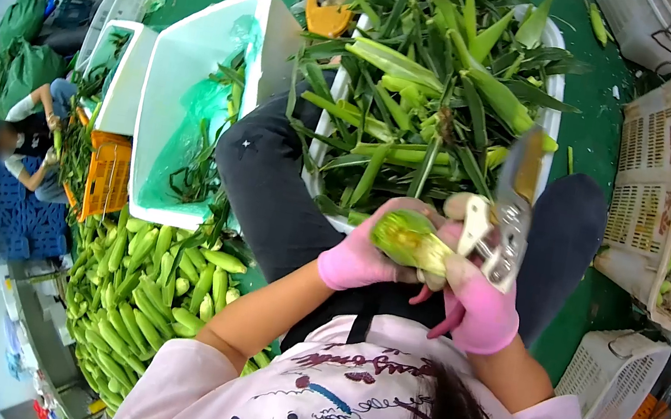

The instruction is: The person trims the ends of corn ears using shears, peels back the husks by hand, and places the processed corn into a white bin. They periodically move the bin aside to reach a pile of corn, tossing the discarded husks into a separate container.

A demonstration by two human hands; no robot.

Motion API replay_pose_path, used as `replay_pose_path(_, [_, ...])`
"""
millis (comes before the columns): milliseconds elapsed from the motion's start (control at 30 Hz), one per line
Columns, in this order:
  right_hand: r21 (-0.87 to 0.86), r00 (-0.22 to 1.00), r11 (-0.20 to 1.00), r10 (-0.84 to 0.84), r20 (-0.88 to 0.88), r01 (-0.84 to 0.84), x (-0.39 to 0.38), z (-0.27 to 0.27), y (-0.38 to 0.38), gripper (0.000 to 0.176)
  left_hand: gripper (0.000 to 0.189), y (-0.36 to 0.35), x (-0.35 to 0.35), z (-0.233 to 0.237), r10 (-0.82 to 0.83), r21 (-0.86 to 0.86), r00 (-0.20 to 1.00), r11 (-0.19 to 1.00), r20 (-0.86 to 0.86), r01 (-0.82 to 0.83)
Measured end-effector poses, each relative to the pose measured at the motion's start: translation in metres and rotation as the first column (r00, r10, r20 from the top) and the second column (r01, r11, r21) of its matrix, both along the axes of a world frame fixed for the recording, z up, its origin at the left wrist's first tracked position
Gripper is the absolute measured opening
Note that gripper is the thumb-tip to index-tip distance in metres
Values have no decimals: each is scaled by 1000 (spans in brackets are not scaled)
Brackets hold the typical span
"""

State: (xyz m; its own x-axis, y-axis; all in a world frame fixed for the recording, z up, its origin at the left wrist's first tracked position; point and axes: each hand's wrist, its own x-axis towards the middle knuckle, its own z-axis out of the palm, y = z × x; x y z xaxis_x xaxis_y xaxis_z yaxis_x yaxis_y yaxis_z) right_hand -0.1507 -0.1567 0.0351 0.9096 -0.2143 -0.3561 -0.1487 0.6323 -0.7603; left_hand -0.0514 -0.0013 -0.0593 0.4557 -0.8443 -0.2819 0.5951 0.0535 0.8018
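Note:
In the head view, my left hand [377, 251], in a pink glove, is wrapped round a short green corn cob [406, 236] at the middle of the view. My right hand [482, 307], also gloved in pink, holds a tool with a broad metal blade [520, 173] and pale handles, the blade pointing up. The fingertips of my right hand touch the pale end of the cob. Just beyond both hands stands a white tub [558, 87] heaped with corn husks and leaves [424, 92].
A foam box [278, 47] with a green bag stands at the left, near a large pile of corn [149, 303]. An orange crate [108, 174] and a co-worker [31, 135] are farther left. Plastic baskets [650, 163] line the right. A yellow scale [329, 3] sits behind.

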Motion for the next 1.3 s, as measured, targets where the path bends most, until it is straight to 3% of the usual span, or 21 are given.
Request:
replay_pose_path(100, [254,976,967,57,-211,-1,-40,-7,3,59,81,-9,-17,-2,20,-324,1000,946,24,-11])
replay_pose_path(133, [266,983,962,112,-148,-69,-46,0,-3,65,78,-20,-24,-11,38,-470,996,883,84,6])
replay_pose_path(233, [319,940,900,334,-67,-297,-56,28,-25,80,76,-54,-42,-17,65,-793,998,607,-18,-54])
replay_pose_path(333, [373,952,892,298,-64,-254,-76,23,-33,55,79,-64,-42,-10,-6,-866,999,498,-50,-40])
replay_pose_path(467, [267,955,945,113,274,-189,-67,41,-14,24,86,-64,-52,0,50,-862,991,490,-122,-130])
replay_pose_path(533, [375,867,924,-129,482,-71,-71,27,-6,12,82,-58,-60,5,57,-838,978,508,-200,-201])
replay_pose_path(600, [633,613,773,-517,598,34,-92,-40,15,9,79,-56,-62,16,29,-841,959,473,-282,-261])
replay_pose_path(667, [649,510,759,-540,670,-48,-77,-25,17,13,84,-58,-58,28,-38,-867,947,414,-319,-276])
replay_pose_path(733, [419,589,874,-209,781,-246,-51,13,-2,12,95,-56,-55,33,-116,-883,936,389,-331,-264])
replay_pose_path(800, [390,516,832,-150,843,-395,-44,0,-7,18,93,-50,-55,32,-145,-859,927,446,-347,-252])
replay_pose_path(867, [425,672,873,-166,722,-241,-52,12,2,26,89,-43,-55,34,-162,-824,914,510,-372,-245])
replay_pose_path(933, [426,819,889,-114,562,-169,-55,29,-2,32,84,-37,-48,27,-56,-792,990,607,-127,-67])
replay_pose_path(967, [447,873,863,-14,487,-235,-48,36,-10,31,80,-32,-38,9,41,-725,987,683,158,88])
replay_pose_path(1000, [269,942,957,17,335,-113,-50,41,-10,32,81,-20,-30,14,125,-609,929,783,350,124])
replay_pose_path(1067, [-134,997,989,51,-59,-59,-57,50,-8,47,83,4,-16,25,171,-323,673,941,720,107])
replay_pose_path(1133, [-337,988,941,-29,-150,-24,-39,55,6,55,73,28,-3,49,63,-94,463,995,884,44])
replay_pose_path(1200, [-452,999,891,34,-35,-46,-22,40,14,56,86,50,1,65,-99,111,365,994,926,-12])
replay_pose_path(1233, [-529,985,841,162,53,-110,-16,24,13,63,91,58,-3,65,-100,128,351,990,931,-55])
replay_pose_path(1267, [-600,949,787,284,141,-146,-10,7,11,69,98,72,-7,72,-104,151,420,985,902,-79])
replay_pose_path(1300, [-628,921,755,358,153,-189,2,-2,15,70,102,87,-11,69,-87,144,607,988,790,-47])
